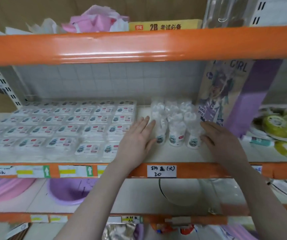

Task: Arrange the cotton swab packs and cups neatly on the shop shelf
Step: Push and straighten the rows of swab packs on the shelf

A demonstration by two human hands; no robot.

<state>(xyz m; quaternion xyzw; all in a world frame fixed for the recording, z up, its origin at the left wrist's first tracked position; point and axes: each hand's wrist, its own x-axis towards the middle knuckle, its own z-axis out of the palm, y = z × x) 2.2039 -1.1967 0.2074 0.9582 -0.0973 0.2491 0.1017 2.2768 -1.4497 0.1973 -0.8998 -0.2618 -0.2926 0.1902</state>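
Flat clear cotton swab packs sit in tidy rows; my left hand and right hand, fingers spread, bracket the clear plastic swab cups, nearly squared up.

The shelf's front rail looks like orange-painted metal, glossy, catching streaks of light. The shelf board is pale, smooth and matt. The cotton swab packs sit in clear, shiny plastic cases with printed paper labels. The cups are clear plastic too, thin and glinting. A white paper price tag, handwritten, is stuck to the lower rail. The tall box beside the cups looks like printed card with a slight sheen. Below, a purple basin is smooth plastic.
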